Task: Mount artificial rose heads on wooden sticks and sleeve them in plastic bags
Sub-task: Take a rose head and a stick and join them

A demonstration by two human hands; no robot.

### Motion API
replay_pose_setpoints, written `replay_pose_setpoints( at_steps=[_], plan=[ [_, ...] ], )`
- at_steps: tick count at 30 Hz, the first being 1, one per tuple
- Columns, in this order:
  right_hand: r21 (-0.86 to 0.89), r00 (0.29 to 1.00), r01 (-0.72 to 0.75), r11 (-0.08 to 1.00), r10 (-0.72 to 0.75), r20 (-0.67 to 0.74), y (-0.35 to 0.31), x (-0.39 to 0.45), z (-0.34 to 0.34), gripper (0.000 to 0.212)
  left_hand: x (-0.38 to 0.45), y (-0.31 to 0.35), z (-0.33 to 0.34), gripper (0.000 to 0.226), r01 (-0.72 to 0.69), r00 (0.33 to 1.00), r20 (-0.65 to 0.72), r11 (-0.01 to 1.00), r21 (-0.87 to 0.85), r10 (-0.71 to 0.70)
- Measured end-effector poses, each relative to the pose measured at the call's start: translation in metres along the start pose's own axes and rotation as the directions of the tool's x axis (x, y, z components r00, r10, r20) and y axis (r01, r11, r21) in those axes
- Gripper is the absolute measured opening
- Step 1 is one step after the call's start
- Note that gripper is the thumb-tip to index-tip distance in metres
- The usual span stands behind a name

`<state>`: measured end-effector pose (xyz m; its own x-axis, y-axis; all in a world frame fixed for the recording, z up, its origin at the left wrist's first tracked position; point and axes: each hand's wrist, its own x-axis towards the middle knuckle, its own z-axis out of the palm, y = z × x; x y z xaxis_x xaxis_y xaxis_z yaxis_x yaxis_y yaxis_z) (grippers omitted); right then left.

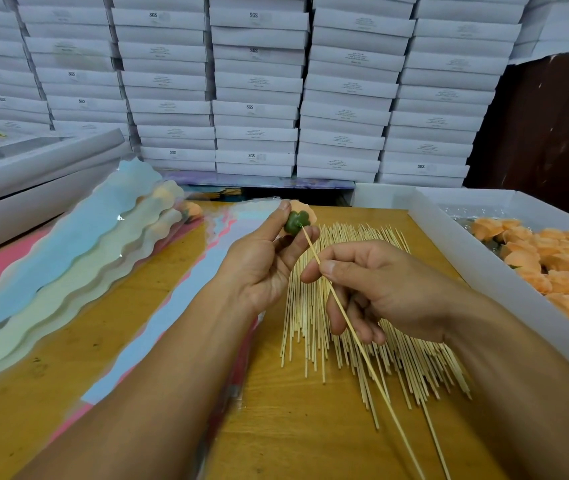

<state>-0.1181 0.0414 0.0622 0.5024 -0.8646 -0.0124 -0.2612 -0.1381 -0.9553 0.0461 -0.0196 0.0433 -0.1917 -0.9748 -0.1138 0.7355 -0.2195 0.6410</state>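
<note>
My left hand (265,258) pinches an orange rose head (297,221) with its green base turned toward me. My right hand (376,289) grips a thin wooden stick (355,332) between thumb and forefinger. The stick's tip touches the centre of the green base. Under both hands a pile of loose wooden sticks (310,327) lies spread on the wooden table (310,438). A white tray (456,244) at the right holds several orange rose heads (560,268). Pastel plastic bags (79,258) with wavy edges lie stacked at the left, some with sleeved orange roses (172,202) inside.
White flat boxes (259,98) are stacked in a wall along the back. Another white box (34,188) sits at the left above the bags. More flat bags (203,282) lie under my left forearm. A dark brown board (553,126) stands at the back right.
</note>
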Motion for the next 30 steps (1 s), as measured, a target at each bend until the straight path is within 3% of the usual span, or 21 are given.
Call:
replay_pose_setpoints(
  at_steps=[30],
  plan=[
    [0.037,1.0,-0.011,0.999,0.011,0.013,0.0033,0.0018,-0.0035,0.024,0.0002,0.0004,-0.0004,0.028,-0.036,0.999,0.001,0.997,0.074,0.036]
  ],
)
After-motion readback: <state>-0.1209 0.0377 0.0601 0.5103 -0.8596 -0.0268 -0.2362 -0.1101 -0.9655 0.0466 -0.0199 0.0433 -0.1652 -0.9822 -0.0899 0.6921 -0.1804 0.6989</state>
